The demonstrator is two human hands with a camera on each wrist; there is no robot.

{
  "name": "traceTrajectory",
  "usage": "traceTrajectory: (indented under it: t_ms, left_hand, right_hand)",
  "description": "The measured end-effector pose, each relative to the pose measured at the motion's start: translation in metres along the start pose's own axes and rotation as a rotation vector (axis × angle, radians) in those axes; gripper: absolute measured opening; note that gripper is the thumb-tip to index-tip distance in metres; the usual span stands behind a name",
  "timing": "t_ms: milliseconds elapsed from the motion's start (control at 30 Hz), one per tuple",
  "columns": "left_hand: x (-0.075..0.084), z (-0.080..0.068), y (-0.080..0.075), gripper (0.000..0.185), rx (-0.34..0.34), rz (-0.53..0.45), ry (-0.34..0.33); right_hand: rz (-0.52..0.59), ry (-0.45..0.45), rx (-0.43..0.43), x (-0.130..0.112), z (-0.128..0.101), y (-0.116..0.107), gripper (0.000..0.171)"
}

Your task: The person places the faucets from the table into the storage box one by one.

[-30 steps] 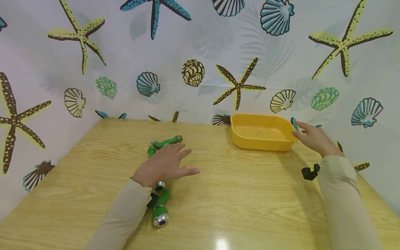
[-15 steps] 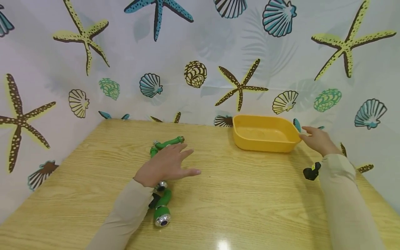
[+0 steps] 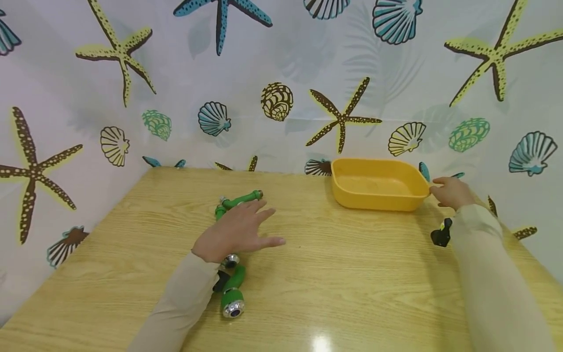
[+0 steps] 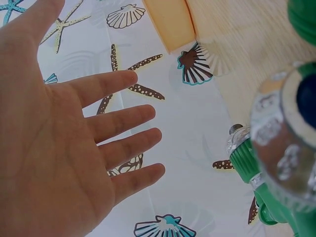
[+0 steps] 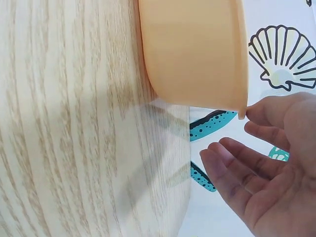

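My left hand [image 3: 237, 229] hovers flat and open, fingers spread, over green hose fittings on the wooden table [image 3: 334, 274]. One green fitting [image 3: 241, 198] lies just beyond the fingertips. Another green fitting with a chrome ring [image 3: 232, 296] lies beside the left sleeve. In the left wrist view the left palm [image 4: 69, 148] is bare and a chrome-ringed green fitting [image 4: 284, 148] sits close below it. My right hand [image 3: 450, 191] is at the right end of a yellow tub [image 3: 413, 203]. In the right wrist view the right hand's thumb [image 5: 266, 111] touches the tub's rim [image 5: 241, 74], fingers loose below.
The table stands in a corner of walls covered with a starfish-and-shell sheet [image 3: 281, 73]. The tub sits at the back right against the wall. A small black object [image 3: 441, 234] shows by the right sleeve. Bare wood lies between the hands.
My right hand has moved forward to the tub's right rim and touched it. The left hand has stayed over the green fittings.
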State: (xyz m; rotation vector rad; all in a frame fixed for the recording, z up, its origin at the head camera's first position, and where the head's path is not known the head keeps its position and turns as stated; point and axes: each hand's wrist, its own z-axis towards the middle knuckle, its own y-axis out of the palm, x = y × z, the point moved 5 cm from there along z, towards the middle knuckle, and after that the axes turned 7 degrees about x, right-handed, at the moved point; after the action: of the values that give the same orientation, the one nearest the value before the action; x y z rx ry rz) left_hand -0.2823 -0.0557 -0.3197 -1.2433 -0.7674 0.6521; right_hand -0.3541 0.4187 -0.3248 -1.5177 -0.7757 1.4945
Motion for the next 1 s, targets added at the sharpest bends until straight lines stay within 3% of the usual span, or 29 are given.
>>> traceTrajectory:
  t_ms: [233, 500, 1000]
  left_hand:
    - [-0.001, -0.001, -0.001, 0.082, 0.008, -0.014, 0.002]
    - [-0.001, 0.001, 0.000, 0.081, -0.002, -0.026, 0.002]
    - [-0.001, -0.001, 0.000, 0.081, -0.017, -0.032, -0.004]
  right_hand:
    - [0.126, 0.059, 0.007, 0.000, 0.005, 0.006, 0.057]
    - [0.351, 0.128, 0.053, 0.008, 0.007, 0.012, 0.052]
    - [0.657, 0.276, -0.053, 0.010, 0.010, 0.012, 0.050]
